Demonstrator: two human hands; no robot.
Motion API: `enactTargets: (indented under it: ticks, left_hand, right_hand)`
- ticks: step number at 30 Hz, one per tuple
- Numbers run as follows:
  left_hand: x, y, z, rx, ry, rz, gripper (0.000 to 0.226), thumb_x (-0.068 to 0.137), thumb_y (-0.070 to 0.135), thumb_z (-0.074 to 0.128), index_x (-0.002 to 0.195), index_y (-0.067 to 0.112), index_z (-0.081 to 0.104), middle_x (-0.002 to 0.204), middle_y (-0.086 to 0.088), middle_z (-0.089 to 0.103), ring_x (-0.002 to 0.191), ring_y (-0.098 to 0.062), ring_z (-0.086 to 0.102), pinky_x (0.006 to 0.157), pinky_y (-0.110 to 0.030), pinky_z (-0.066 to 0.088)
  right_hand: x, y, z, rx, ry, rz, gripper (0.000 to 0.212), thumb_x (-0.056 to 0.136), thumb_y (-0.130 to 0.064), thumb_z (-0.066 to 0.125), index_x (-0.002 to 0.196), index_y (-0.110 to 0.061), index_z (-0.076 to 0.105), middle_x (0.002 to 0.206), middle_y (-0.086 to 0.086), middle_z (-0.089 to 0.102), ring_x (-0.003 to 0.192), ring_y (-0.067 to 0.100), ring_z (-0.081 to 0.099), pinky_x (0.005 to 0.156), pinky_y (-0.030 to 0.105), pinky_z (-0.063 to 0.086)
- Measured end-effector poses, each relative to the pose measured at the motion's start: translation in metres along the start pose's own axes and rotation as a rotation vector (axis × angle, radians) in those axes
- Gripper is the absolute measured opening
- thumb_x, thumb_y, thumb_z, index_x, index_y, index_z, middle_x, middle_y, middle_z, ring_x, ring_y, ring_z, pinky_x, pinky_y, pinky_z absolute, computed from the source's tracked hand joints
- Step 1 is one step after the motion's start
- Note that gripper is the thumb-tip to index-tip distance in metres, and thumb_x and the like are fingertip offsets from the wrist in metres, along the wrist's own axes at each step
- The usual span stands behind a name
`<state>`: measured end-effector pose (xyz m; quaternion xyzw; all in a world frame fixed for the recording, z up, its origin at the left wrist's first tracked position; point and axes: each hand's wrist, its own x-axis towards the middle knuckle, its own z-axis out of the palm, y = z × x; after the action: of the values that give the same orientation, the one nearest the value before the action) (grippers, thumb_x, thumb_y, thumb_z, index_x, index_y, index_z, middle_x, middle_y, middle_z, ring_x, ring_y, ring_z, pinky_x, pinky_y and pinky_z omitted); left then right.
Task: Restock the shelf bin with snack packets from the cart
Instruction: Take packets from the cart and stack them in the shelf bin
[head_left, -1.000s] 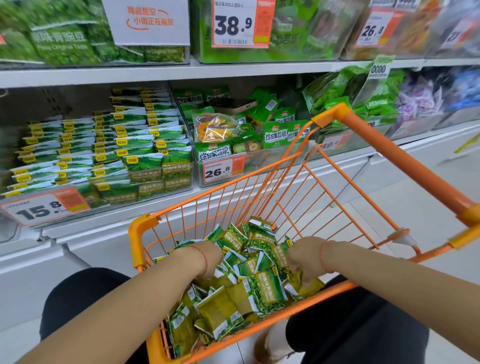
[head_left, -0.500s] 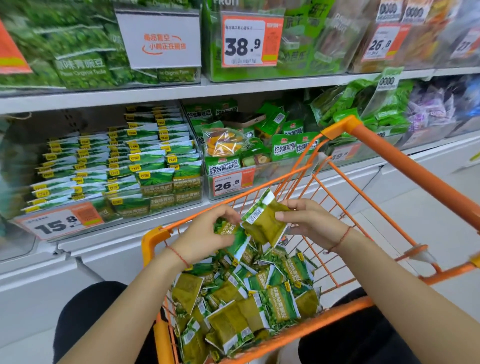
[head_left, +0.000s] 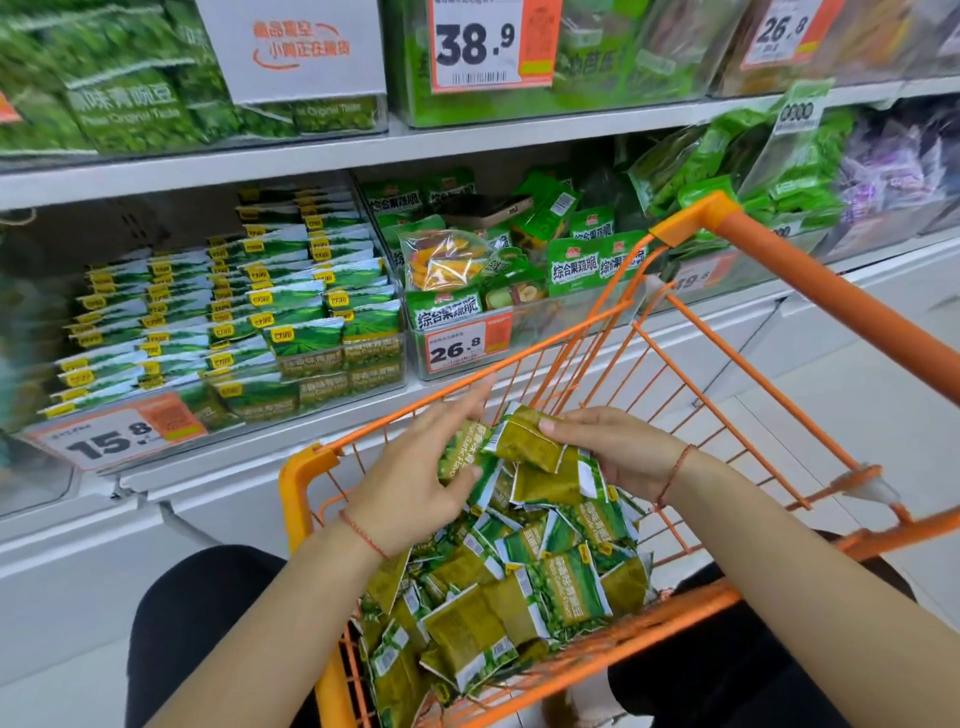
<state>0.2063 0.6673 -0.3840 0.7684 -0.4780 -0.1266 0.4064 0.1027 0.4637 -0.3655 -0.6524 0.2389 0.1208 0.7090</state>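
Both hands hover above the cart (head_left: 306, 470): the left hand (head_left: 415, 475) grips one snack packet (head_left: 462, 451), the right hand (head_left: 618, 449) pinches another (head_left: 530, 441). Better to square them together before reaching to the shelf bin (head_left: 311, 379).

The packets (head_left: 524, 587) are glossy green film with a crinkled sheen, the cart (head_left: 691, 353) is smooth orange-coated metal wire with a matt orange handle (head_left: 831, 306), the bin (head_left: 322, 400) is clear shiny plastic, and the shelf (head_left: 363, 150) is smooth matt white.
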Motion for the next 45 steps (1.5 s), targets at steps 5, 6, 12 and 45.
enactTargets:
  ticks: [5,6,12,45]
  left_hand:
    - [0.004,0.001,0.015,0.163,-0.027,0.085,0.043,0.088,0.029,0.064,0.129,0.037,0.053,0.128,0.011,0.044,0.106,-0.011,0.053,0.089,-0.030,0.049]
    - [0.006,0.000,0.015,0.100,0.028,0.061,0.037,0.087,0.027,0.065,0.123,0.034,0.058,0.122,0.012,0.047,0.106,-0.009,0.053,0.091,-0.028,0.047]
    - [0.013,-0.006,0.004,-0.282,0.165,-0.237,0.016,0.084,0.045,0.063,0.096,0.035,0.064,0.104,0.017,0.064,0.099,-0.011,0.061,0.084,-0.032,0.051]
    - [0.012,0.004,0.001,-0.410,0.170,-0.426,0.015,0.096,0.022,0.051,0.084,0.024,0.058,0.065,0.001,0.058,0.061,-0.011,0.052,0.058,-0.016,0.037]
  right_hand:
    - [-0.002,0.000,0.003,0.039,-0.059,0.039,0.034,0.080,-0.029,0.064,0.102,-0.004,0.069,0.096,0.011,0.072,0.081,0.016,0.070,0.070,0.024,0.058]
    - [-0.003,-0.002,0.002,0.070,-0.101,0.053,0.038,0.079,-0.025,0.067,0.109,-0.003,0.066,0.097,0.011,0.072,0.082,0.017,0.070,0.073,0.026,0.058]
    - [-0.010,-0.008,-0.015,0.206,-0.141,0.064,0.049,0.080,-0.011,0.064,0.128,-0.016,0.056,0.125,0.005,0.064,0.104,0.021,0.064,0.078,0.027,0.058]
    - [-0.011,-0.010,-0.013,0.553,0.144,-0.103,0.008,0.089,-0.001,0.051,0.084,-0.008,0.052,0.116,0.006,0.055,0.091,0.028,0.068,0.082,0.039,0.055]
